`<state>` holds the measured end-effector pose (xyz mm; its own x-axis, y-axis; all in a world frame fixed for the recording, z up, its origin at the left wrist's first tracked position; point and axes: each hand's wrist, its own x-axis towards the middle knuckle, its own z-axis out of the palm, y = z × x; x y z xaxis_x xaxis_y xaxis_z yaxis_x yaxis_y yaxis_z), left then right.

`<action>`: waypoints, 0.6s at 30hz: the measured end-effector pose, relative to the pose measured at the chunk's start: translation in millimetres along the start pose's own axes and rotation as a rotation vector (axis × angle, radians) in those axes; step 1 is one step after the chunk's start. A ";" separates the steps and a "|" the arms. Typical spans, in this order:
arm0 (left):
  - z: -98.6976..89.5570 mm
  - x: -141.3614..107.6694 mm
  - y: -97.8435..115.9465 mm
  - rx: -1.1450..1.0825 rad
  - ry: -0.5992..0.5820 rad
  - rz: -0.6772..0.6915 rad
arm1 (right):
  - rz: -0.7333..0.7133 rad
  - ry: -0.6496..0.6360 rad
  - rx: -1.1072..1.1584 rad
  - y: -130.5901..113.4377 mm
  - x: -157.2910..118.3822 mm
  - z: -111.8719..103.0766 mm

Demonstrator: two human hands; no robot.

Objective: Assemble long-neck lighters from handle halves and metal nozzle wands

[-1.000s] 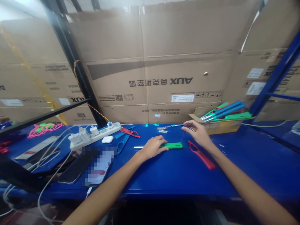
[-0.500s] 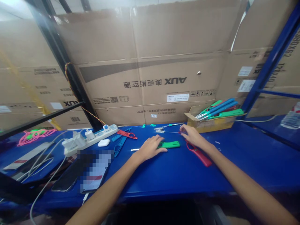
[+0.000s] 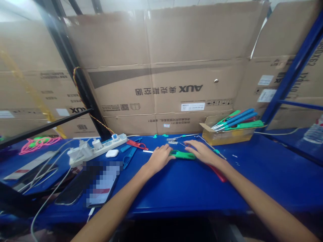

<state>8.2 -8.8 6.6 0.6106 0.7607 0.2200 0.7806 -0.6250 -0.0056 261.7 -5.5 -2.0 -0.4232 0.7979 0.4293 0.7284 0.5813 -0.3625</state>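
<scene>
My left hand is closed around the front of a green lighter casing lying on the blue table, like the handle of a long-necked gas lighter. A metal tube sticks out to the left of this hand. My right hand is over the casing's right end, fingers pinched at a thin wire; its fingertips are partly blurred. Under the right wrist lies a red lighter casing, mostly covered. Just beyond the hands are small metal parts and a white wire with a green piece.
A cardboard box of blue and green lighters stands at the back right. To the left are a power strip, a white earphone case, red and blue casings, and phones. Cardboard walls the back.
My right hand has moved left and nearer, from beside the box to the green casing, bringing the thin wire. My left hand has closed more around the casing. The red casing is now more covered.
</scene>
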 end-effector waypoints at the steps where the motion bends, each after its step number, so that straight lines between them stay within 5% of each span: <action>1: -1.0 0.3 2.3 0.003 0.031 0.001 | -0.044 -0.020 -0.002 -5.9 -0.4 1.1; 6: -1.6 1.5 10.6 -0.034 0.164 -0.018 | -0.171 -0.101 -0.212 -22.4 -2.1 12.6; 12: -4.7 0.3 11.4 -0.116 0.461 0.145 | -0.042 -0.087 -0.214 -17.6 -1.6 7.9; 18: -3.9 -3.5 16.7 -0.186 0.320 0.355 | 0.067 0.072 0.002 -5.2 3.4 -4.7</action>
<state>18.6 -22.6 9.5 0.7396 0.4228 0.5237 0.4781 -0.8777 0.0333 259.0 -6.6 5.2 -0.3337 0.8213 0.4627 0.7524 0.5277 -0.3942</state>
